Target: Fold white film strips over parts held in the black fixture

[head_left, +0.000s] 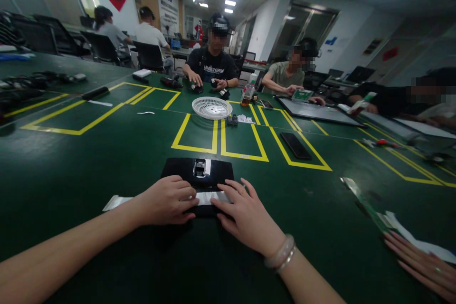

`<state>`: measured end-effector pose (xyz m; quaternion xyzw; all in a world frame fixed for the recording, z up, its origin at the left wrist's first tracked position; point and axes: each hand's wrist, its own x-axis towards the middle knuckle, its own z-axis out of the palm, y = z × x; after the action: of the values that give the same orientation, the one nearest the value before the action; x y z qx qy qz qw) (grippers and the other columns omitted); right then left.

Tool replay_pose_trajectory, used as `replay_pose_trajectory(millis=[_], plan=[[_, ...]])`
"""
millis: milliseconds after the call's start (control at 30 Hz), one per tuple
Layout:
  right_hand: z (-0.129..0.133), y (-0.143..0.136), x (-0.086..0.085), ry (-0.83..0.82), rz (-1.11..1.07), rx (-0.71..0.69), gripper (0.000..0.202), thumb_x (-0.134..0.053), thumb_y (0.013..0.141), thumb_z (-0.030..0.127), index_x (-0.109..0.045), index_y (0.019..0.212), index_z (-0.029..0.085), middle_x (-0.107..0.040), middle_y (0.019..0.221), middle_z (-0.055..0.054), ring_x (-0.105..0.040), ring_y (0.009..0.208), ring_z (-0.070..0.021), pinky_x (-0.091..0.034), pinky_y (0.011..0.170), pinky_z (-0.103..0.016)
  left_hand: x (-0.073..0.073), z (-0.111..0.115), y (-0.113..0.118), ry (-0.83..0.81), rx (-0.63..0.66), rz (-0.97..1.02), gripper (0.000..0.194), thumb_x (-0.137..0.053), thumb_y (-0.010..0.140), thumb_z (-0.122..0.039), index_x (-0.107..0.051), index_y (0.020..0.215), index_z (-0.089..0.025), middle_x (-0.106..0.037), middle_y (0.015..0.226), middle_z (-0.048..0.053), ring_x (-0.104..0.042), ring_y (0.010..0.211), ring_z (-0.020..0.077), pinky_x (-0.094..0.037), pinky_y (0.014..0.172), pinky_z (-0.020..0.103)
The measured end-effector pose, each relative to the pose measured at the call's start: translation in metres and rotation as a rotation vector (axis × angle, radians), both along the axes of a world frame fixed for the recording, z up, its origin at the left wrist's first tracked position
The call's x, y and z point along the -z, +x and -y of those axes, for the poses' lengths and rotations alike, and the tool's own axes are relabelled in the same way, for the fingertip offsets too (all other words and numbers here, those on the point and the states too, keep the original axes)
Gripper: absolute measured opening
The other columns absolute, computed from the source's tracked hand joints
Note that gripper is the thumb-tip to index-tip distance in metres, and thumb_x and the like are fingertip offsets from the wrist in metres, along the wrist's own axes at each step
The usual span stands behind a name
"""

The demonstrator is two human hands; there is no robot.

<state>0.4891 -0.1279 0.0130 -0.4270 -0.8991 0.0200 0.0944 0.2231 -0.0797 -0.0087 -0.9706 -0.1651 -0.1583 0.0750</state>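
A silvery-white flat strip (pixel 207 198) lies across a glossy black panel (pixel 178 169) in front of me. The panel has a small rectangular opening with a metal-looking part in it. My left hand (pixel 170 200) is curled closed over the strip's middle, and the strip's left end sticks out past my wrist. On its right part rests my right hand (pixel 245 211), fingers spread, with one fingertip touching the strip. A bracelet circles my right wrist. Below the strip, a dark surface is partly hidden by my fingers.
Yellow tape outlines mark the green table (pixel 117 166). Ahead stand a white round basket (pixel 212 108) and a bottle (pixel 247 93); a black phone-like slab (pixel 295 145) lies to the right. A co-worker's hand (pixel 423 259) holds a green circuit strip at right. Other people sit across.
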Motion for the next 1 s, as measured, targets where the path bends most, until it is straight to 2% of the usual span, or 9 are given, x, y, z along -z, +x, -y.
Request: replay_pose_trajectory(millis=[233,333,400,467,600,767,867,933,1000], plan=[[0.006,-0.007,0.000,0.045,0.005,0.025,0.033,-0.061,0.092,0.032,-0.060,0.125,0.030,-0.052,0.146,-0.008,-0.037,0.140,-0.0288,-0.019,0.117,-0.057,0.002,-0.002,0.003,-0.071,-0.061,-0.061,0.019,-0.068,0.092,-0.030,-0.068,0.108,-0.020,-0.065,0.109,0.007,-0.061,0.096,0.0232,-0.045,0.087,0.038],[0.005,-0.007,0.001,0.054,-0.010,0.022,0.028,-0.059,0.093,0.034,-0.062,0.121,0.030,-0.054,0.143,-0.007,-0.039,0.139,-0.0285,-0.019,0.117,-0.058,0.003,-0.002,0.003,-0.089,-0.170,-0.063,0.049,-0.075,0.084,-0.045,-0.062,0.125,-0.020,-0.055,0.133,0.012,-0.053,0.118,0.0319,-0.038,0.104,0.048],[0.004,-0.007,0.001,0.053,-0.023,0.014,0.028,-0.057,0.094,0.035,-0.062,0.121,0.030,-0.055,0.143,-0.007,-0.040,0.138,-0.0282,-0.018,0.117,-0.058,0.005,-0.001,0.003,-0.114,-0.261,-0.055,0.081,-0.076,0.078,-0.059,-0.050,0.141,-0.017,-0.044,0.145,0.016,-0.044,0.129,0.0362,-0.030,0.111,0.053],[0.002,-0.005,0.000,0.059,-0.047,0.009,0.031,-0.058,0.094,0.036,-0.060,0.124,0.030,-0.055,0.143,-0.007,-0.042,0.136,-0.0279,-0.019,0.117,-0.058,0.007,-0.002,0.003,-0.153,-0.310,-0.045,0.095,-0.073,0.077,-0.066,-0.039,0.150,-0.014,-0.041,0.147,0.017,-0.041,0.133,0.0363,-0.026,0.114,0.054],[-0.002,0.001,-0.004,0.092,-0.106,0.028,0.034,-0.057,0.094,0.036,-0.058,0.128,0.030,-0.058,0.139,-0.005,-0.045,0.134,-0.0271,-0.019,0.116,-0.057,0.006,-0.005,0.003,-0.202,-0.299,-0.011,0.091,-0.071,0.080,-0.062,-0.037,0.150,-0.016,-0.047,0.142,0.015,-0.045,0.130,0.0336,-0.021,0.118,0.052],[-0.004,0.006,-0.006,0.120,-0.143,0.043,0.031,-0.055,0.095,0.033,-0.060,0.126,0.031,-0.061,0.136,-0.003,-0.047,0.132,-0.0258,-0.018,0.116,-0.055,-0.009,-0.014,-0.011,-0.234,-0.322,0.022,0.085,-0.074,0.077,-0.056,-0.043,0.145,-0.017,-0.053,0.135,0.012,-0.050,0.125,0.0319,-0.016,0.119,0.053],[-0.005,0.008,-0.004,0.115,-0.155,0.036,0.034,-0.056,0.094,0.031,-0.059,0.128,0.031,-0.061,0.135,-0.004,-0.047,0.131,-0.0257,-0.019,0.116,-0.056,-0.017,-0.027,-0.033,-0.200,-0.433,0.065,0.073,-0.069,0.083,-0.053,-0.047,0.141,-0.015,-0.054,0.134,0.012,-0.050,0.123,0.0313,-0.018,0.117,0.056],[-0.006,0.008,-0.003,0.111,-0.152,0.033,0.035,-0.057,0.094,0.030,-0.059,0.129,0.032,-0.062,0.134,-0.004,-0.048,0.130,-0.0254,-0.020,0.115,-0.056,-0.019,-0.041,-0.054,-0.131,-0.527,0.154,0.067,-0.060,0.086,-0.058,-0.053,0.135,-0.013,-0.057,0.130,0.012,-0.054,0.118,0.0306,-0.023,0.114,0.056],[-0.006,0.008,-0.003,0.107,-0.142,0.031,0.036,-0.057,0.093,0.029,-0.058,0.129,0.033,-0.062,0.134,-0.003,-0.048,0.130,-0.0248,-0.021,0.116,-0.056,-0.015,-0.057,-0.082,-0.020,-0.632,0.295,0.071,-0.049,0.086,-0.066,-0.059,0.128,-0.010,-0.062,0.121,0.011,-0.058,0.109,0.0287,-0.030,0.107,0.053]])
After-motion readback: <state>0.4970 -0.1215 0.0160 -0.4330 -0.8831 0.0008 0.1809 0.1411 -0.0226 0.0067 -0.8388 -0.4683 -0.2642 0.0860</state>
